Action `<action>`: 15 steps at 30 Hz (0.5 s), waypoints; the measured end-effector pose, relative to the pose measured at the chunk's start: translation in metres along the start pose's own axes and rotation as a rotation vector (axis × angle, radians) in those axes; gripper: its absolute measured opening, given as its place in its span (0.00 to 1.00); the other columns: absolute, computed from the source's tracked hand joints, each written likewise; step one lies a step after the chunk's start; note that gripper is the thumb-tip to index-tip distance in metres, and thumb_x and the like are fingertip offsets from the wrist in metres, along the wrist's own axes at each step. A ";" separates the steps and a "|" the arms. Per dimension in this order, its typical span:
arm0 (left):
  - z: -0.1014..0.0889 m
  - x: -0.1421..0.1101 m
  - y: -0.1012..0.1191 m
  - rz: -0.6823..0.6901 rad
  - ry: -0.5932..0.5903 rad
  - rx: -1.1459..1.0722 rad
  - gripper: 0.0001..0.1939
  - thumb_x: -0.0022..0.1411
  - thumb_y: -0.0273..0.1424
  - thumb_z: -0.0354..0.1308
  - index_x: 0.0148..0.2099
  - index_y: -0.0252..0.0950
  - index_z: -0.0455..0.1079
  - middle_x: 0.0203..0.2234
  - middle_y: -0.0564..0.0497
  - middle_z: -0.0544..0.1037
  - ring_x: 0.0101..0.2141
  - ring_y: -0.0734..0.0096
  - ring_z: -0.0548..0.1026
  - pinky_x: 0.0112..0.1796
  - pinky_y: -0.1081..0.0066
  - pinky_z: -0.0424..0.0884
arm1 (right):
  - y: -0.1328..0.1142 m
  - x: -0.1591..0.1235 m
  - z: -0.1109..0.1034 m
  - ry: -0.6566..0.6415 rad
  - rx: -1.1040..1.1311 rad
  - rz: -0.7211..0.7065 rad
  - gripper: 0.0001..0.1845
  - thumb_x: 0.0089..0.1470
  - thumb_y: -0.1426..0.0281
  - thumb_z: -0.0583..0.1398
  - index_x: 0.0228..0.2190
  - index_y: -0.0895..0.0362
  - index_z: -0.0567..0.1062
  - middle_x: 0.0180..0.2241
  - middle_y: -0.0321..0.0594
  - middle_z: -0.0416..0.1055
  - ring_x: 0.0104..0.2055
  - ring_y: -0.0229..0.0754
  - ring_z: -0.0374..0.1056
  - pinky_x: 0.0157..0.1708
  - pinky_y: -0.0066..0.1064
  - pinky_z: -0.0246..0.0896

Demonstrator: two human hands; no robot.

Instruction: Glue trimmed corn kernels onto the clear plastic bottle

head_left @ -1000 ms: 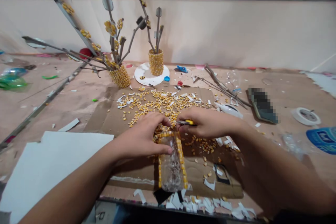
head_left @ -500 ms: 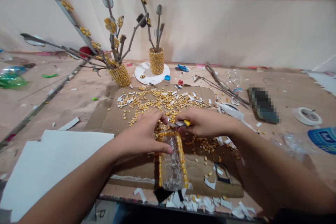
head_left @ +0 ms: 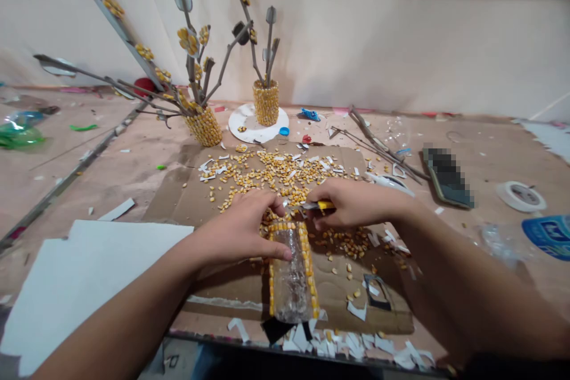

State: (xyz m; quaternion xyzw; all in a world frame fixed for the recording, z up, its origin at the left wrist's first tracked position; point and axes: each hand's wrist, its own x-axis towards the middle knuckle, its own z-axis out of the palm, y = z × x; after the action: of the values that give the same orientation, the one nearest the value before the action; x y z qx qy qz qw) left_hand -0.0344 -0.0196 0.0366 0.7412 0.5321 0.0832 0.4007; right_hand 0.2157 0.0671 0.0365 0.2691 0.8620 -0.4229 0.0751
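Note:
A clear plastic bottle (head_left: pixel 291 294) lies on the cardboard in front of me, edged with rows of yellow corn kernels down both sides and across its far end. Around its left side my left hand (head_left: pixel 249 225) is closed, thumb pressing on the plastic and index finger curled past the far end. My right hand (head_left: pixel 345 205) grips a utility knife (head_left: pixel 326 205) with a yellow part, its blade pointing left toward my left fingertips. Whether those fingertips pinch a kernel, I cannot make out. Loose corn kernels (head_left: pixel 276 166) are spread beyond both hands.
Two corn-covered pots (head_left: pixel 203 126) with twigs stand at the back, one on a white disc (head_left: pixel 243 124). White board (head_left: pixel 89 285) lies left. Rightward are a phone (head_left: pixel 447 177), a tape roll (head_left: pixel 521 196) and twigs (head_left: pixel 378 145). Paper scraps (head_left: pixel 351 344) line the front edge.
My right hand has shifted slightly to the right with the knife, drawing the blade a little away from my left fingertips. My left hand and the bottle have hardly moved.

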 end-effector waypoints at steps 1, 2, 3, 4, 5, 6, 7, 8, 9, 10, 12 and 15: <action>-0.001 0.000 -0.001 -0.008 -0.027 -0.019 0.29 0.49 0.50 0.76 0.47 0.39 0.73 0.47 0.47 0.78 0.50 0.51 0.72 0.53 0.57 0.65 | 0.002 -0.002 -0.001 -0.029 0.002 0.012 0.04 0.51 0.75 0.66 0.33 0.57 0.81 0.30 0.34 0.77 0.32 0.37 0.68 0.33 0.28 0.57; -0.001 -0.001 -0.002 -0.017 -0.055 -0.044 0.27 0.51 0.48 0.75 0.47 0.39 0.73 0.47 0.47 0.78 0.49 0.51 0.73 0.51 0.58 0.66 | 0.003 -0.003 -0.002 -0.061 -0.005 0.033 0.04 0.50 0.75 0.66 0.32 0.57 0.81 0.29 0.33 0.77 0.30 0.36 0.67 0.32 0.28 0.56; -0.002 -0.001 -0.002 -0.024 -0.080 -0.073 0.26 0.52 0.47 0.74 0.47 0.39 0.73 0.46 0.48 0.79 0.48 0.53 0.74 0.50 0.59 0.66 | 0.004 -0.005 -0.002 -0.092 -0.022 0.061 0.04 0.49 0.74 0.67 0.31 0.57 0.82 0.27 0.33 0.76 0.28 0.36 0.66 0.30 0.28 0.55; -0.003 -0.001 -0.003 -0.027 -0.100 -0.102 0.25 0.53 0.45 0.74 0.47 0.40 0.74 0.45 0.48 0.80 0.47 0.54 0.74 0.48 0.60 0.67 | 0.005 -0.006 0.000 -0.119 -0.048 0.093 0.05 0.48 0.73 0.67 0.31 0.56 0.82 0.26 0.32 0.75 0.26 0.35 0.64 0.28 0.28 0.53; -0.004 -0.001 -0.004 -0.028 -0.114 -0.127 0.24 0.53 0.45 0.74 0.47 0.40 0.73 0.45 0.49 0.80 0.46 0.55 0.75 0.47 0.61 0.68 | 0.004 -0.007 0.002 -0.133 -0.077 0.119 0.06 0.47 0.73 0.67 0.32 0.55 0.83 0.25 0.32 0.75 0.25 0.35 0.64 0.27 0.28 0.52; -0.004 -0.001 -0.005 -0.027 -0.124 -0.145 0.24 0.53 0.44 0.74 0.47 0.40 0.73 0.44 0.49 0.80 0.46 0.55 0.75 0.46 0.62 0.68 | 0.004 -0.008 0.004 -0.138 -0.102 0.134 0.09 0.47 0.72 0.67 0.33 0.54 0.84 0.25 0.32 0.76 0.25 0.36 0.64 0.26 0.28 0.51; -0.005 0.000 -0.005 -0.026 -0.130 -0.156 0.24 0.52 0.44 0.74 0.46 0.40 0.73 0.44 0.50 0.80 0.45 0.56 0.75 0.45 0.62 0.68 | 0.003 -0.008 0.007 -0.137 -0.121 0.136 0.12 0.47 0.73 0.67 0.36 0.52 0.85 0.26 0.32 0.76 0.26 0.36 0.65 0.26 0.28 0.51; -0.005 0.000 -0.006 -0.027 -0.133 -0.162 0.24 0.52 0.44 0.74 0.46 0.40 0.73 0.43 0.50 0.80 0.45 0.56 0.75 0.46 0.62 0.68 | 0.002 -0.007 0.010 -0.133 -0.129 0.128 0.15 0.46 0.74 0.66 0.38 0.51 0.85 0.27 0.32 0.77 0.26 0.37 0.66 0.27 0.28 0.51; -0.006 0.000 -0.006 -0.031 -0.136 -0.166 0.24 0.51 0.45 0.74 0.46 0.40 0.73 0.43 0.51 0.80 0.45 0.57 0.75 0.46 0.63 0.67 | 0.001 -0.007 0.012 -0.130 -0.129 0.118 0.18 0.46 0.75 0.65 0.40 0.50 0.85 0.29 0.32 0.79 0.28 0.37 0.67 0.27 0.28 0.52; -0.007 0.000 -0.006 -0.038 -0.139 -0.169 0.25 0.51 0.45 0.75 0.46 0.40 0.73 0.43 0.51 0.80 0.45 0.57 0.75 0.46 0.63 0.67 | 0.001 -0.006 0.014 -0.128 -0.127 0.115 0.20 0.45 0.76 0.65 0.41 0.49 0.85 0.30 0.33 0.79 0.29 0.38 0.69 0.28 0.28 0.52; -0.008 0.000 -0.006 -0.054 -0.142 -0.170 0.24 0.51 0.45 0.74 0.45 0.39 0.73 0.42 0.51 0.79 0.44 0.57 0.75 0.45 0.63 0.67 | 0.000 -0.005 0.016 -0.121 -0.140 0.122 0.20 0.44 0.76 0.65 0.40 0.49 0.85 0.31 0.34 0.80 0.29 0.39 0.69 0.28 0.28 0.52; -0.011 0.000 -0.007 -0.067 -0.156 -0.163 0.24 0.50 0.45 0.75 0.44 0.39 0.73 0.42 0.51 0.79 0.43 0.57 0.74 0.43 0.64 0.67 | 0.000 -0.005 0.017 -0.101 -0.200 0.139 0.17 0.45 0.77 0.64 0.37 0.50 0.85 0.30 0.36 0.80 0.29 0.40 0.69 0.27 0.28 0.50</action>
State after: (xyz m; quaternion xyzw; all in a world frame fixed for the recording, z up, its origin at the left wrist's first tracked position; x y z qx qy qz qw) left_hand -0.0453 -0.0137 0.0393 0.6922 0.5153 0.0549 0.5024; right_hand 0.2182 0.0523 0.0276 0.2978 0.8743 -0.3414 0.1741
